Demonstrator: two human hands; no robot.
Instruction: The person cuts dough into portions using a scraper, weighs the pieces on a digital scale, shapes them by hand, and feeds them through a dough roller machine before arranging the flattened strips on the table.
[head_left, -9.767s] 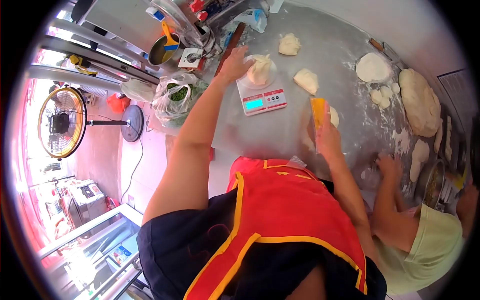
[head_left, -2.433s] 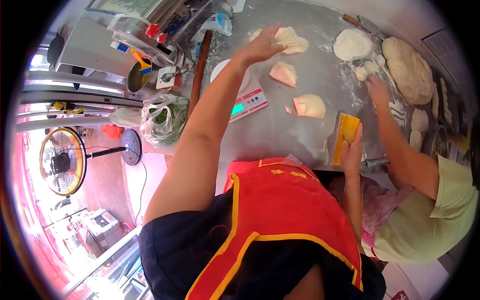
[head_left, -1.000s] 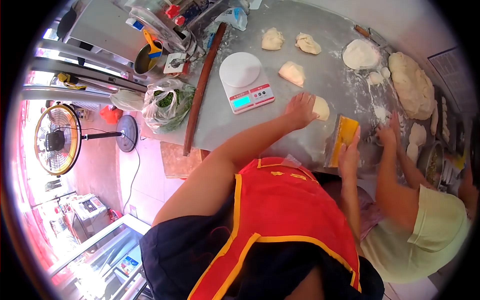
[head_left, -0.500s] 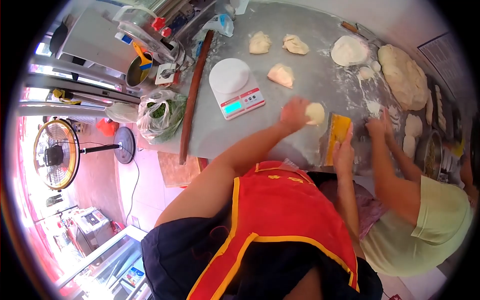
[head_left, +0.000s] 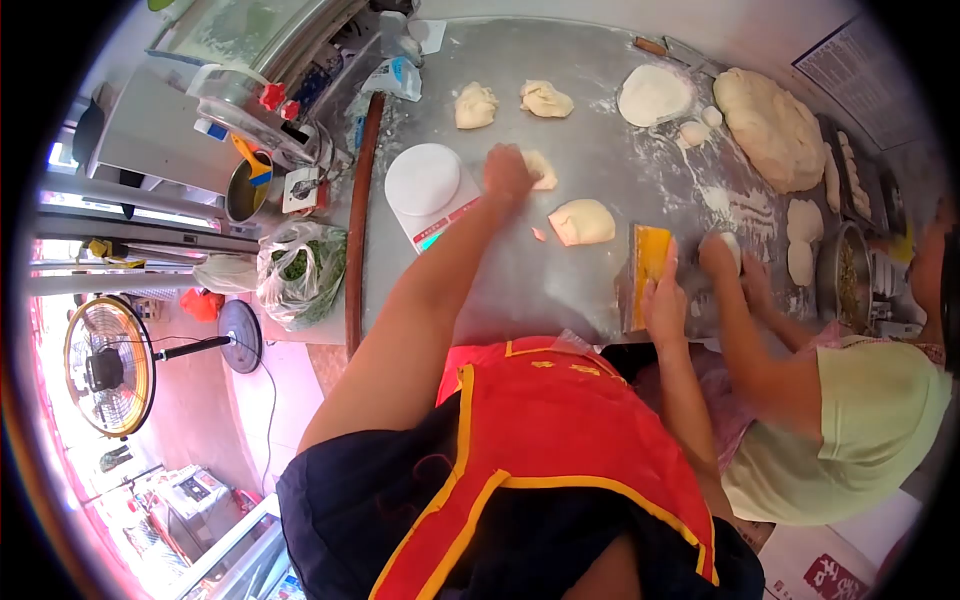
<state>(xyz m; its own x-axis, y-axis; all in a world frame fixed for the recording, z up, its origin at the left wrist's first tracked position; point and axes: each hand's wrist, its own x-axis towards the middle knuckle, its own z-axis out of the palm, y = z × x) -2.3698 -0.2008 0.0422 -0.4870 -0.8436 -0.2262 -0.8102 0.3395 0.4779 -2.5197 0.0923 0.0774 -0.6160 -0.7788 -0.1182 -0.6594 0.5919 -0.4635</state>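
My left hand (head_left: 508, 172) reaches over the steel worktop, its fingers curled against the left side of a small piece of dough (head_left: 542, 171). My right hand (head_left: 664, 304) grips a dough scraper (head_left: 651, 262) with a yellow handle, held upright near the worktop's front edge. Between my hands lies a cut lump of dough (head_left: 584, 222), with a tiny scrap (head_left: 539, 235) beside it. Left of my left hand stands a white kitchen scale (head_left: 424, 182), its display partly hidden by my forearm. Two more dough pieces, one left (head_left: 475, 106) and one right (head_left: 546, 99), rest farther back.
A co-worker's hands (head_left: 722, 258) handle dough on the right. Behind them are a large dough mass (head_left: 770, 128), a flour mound (head_left: 655, 95) and a bowl of filling (head_left: 846, 275). A wooden bar (head_left: 364, 220) edges the left side, beside a bag of greens (head_left: 300, 268).
My left hand has left the front lump and moved back and left to another dough piece. My right hand still holds the scraper. The whole view has shifted slightly.
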